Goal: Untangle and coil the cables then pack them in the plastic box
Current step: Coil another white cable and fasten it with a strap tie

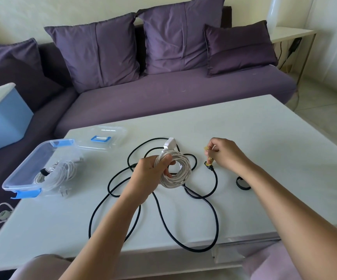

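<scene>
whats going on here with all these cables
A person is sorting cables at a table. The left hand grips a coiled white cable; the right hand pinches a small yellowish piece by one end of the black cable, which sprawls uncoiled. A tied white coil already lies in the open box, lid beside it.

Just the one camera here, worn on the head, so it looks out from the person's own viewpoint, forward and tilted down across the table (264, 138). It's a wide lens, so straight edges bend a bit. It sits pretty close. Both forearms run in from the bottom edge, with the left hand (149, 174) on the white coil (184, 168) and the right hand (226, 154) on the black cable (216, 178) around mid-frame. The sofa (163, 98) fills the far upper half, facing the camera.
</scene>
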`<state>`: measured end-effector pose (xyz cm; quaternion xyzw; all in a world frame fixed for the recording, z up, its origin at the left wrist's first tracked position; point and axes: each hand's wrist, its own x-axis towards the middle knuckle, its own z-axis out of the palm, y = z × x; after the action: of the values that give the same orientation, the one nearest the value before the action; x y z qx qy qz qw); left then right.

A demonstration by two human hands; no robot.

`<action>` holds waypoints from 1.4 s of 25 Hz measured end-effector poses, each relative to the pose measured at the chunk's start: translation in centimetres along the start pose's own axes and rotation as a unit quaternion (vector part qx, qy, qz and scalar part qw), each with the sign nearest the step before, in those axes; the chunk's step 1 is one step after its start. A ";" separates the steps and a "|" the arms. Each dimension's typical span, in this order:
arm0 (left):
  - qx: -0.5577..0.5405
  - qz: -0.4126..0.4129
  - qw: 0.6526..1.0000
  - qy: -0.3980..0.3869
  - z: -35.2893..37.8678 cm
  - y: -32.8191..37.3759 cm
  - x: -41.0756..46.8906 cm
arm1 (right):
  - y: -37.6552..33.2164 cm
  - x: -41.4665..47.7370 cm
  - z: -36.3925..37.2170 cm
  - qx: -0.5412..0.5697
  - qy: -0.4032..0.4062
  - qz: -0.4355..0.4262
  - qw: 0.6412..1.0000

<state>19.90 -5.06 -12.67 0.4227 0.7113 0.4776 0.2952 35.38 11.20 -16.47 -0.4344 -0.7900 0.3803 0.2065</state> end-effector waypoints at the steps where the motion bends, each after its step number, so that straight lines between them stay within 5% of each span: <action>1: 0.003 0.000 1.000 0.000 0.0 0.0 -0.1 | -0.3 -0.2 -0.2 0.010 -0.012 0.002 1.000; 7: 0.008 -0.004 1.000 0.001 -0.1 0.0 -0.5 | -1.7 -1.3 -1.7 0.197 -0.109 -0.020 0.974; 17: 0.016 -0.042 0.999 0.011 0.0 -0.5 -0.5 | -3.2 -3.6 -0.9 0.175 -0.190 -0.138 0.956; 22: 0.028 -0.042 0.999 0.008 0.1 -0.4 -0.6 | -3.2 -3.9 -0.2 -0.123 0.014 -0.245 0.962; 31: 0.014 -0.043 0.999 0.014 0.7 -0.9 -0.5 | -3.9 -4.6 0.3 -0.098 0.115 -0.377 0.914; 35: -0.004 -0.061 0.998 0.006 1.0 -1.1 -0.7 | -4.1 -5.0 0.6 -0.095 0.084 -0.412 0.902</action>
<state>20.72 -5.46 -14.10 0.3741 0.7357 0.4642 0.3215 35.50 5.32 -13.64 -0.1179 -0.9106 0.1465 0.3679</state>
